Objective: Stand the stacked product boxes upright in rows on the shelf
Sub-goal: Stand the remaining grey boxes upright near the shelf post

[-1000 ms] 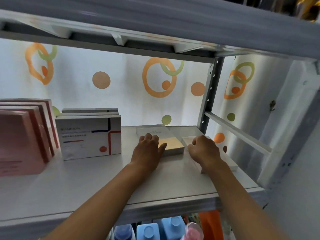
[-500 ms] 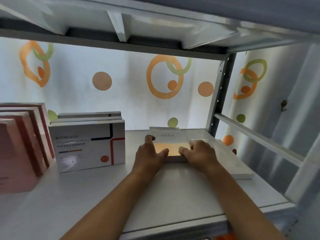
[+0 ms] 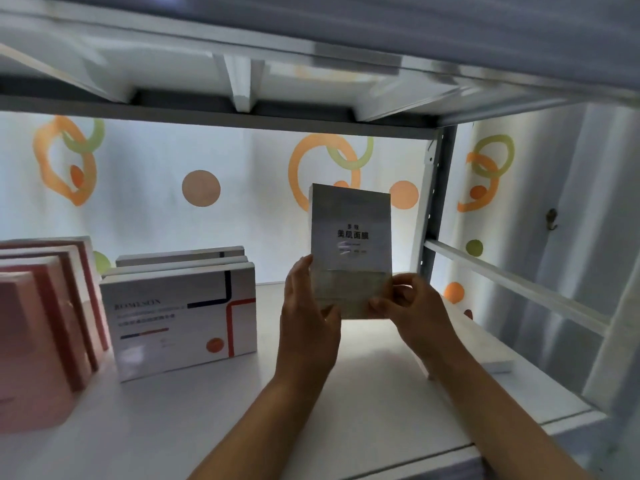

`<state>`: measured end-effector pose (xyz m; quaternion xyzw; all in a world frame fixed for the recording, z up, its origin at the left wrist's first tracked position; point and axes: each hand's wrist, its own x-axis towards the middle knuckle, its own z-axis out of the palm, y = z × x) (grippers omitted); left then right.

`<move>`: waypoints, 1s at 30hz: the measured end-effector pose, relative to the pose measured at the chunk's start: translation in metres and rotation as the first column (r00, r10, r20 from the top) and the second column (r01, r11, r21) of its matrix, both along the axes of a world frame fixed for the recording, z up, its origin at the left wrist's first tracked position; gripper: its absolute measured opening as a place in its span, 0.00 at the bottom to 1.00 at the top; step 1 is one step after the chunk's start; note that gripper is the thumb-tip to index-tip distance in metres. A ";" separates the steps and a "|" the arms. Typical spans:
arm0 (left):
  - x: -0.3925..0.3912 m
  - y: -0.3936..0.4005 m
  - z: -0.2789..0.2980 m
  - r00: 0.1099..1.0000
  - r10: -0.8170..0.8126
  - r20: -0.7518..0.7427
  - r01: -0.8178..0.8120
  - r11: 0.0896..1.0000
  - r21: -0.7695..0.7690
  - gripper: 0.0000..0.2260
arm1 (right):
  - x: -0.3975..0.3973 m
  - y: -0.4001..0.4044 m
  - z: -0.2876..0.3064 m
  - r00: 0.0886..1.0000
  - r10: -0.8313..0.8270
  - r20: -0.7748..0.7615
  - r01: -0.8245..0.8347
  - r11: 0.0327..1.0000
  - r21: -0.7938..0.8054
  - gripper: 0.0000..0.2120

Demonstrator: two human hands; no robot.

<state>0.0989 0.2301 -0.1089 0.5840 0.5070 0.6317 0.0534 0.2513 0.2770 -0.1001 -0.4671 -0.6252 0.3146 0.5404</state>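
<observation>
A tall silver-grey product box (image 3: 351, 233) with dark printed characters is upright, its front toward me, above the white shelf (image 3: 214, 407). My left hand (image 3: 308, 323) holds its lower left edge, fingers up along the side. My right hand (image 3: 408, 310) pinches its lower right corner. Another flat white box (image 3: 498, 365) lies on the shelf at the right, mostly hidden behind my right arm. Three white boxes with red and navy lines (image 3: 180, 317) stand in a row at the left.
Several pink boxes (image 3: 38, 330) stand upright at the far left. A grey upright post (image 3: 433, 216) and a white side rail (image 3: 512, 282) bound the shelf at the right. The upper shelf's underside (image 3: 242, 81) hangs close overhead. Patterned wall behind.
Both hands were pressing on the box as it lay flat on the shelf. They have since lifted it and turned it upright, and the camera has moved closer.
</observation>
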 end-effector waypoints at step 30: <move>-0.003 -0.021 0.031 0.777 -0.300 0.552 0.320 0.945 0.063 0.19 | -0.002 -0.023 0.013 0.956 0.292 0.008 -0.289 0.952 -0.104 0.43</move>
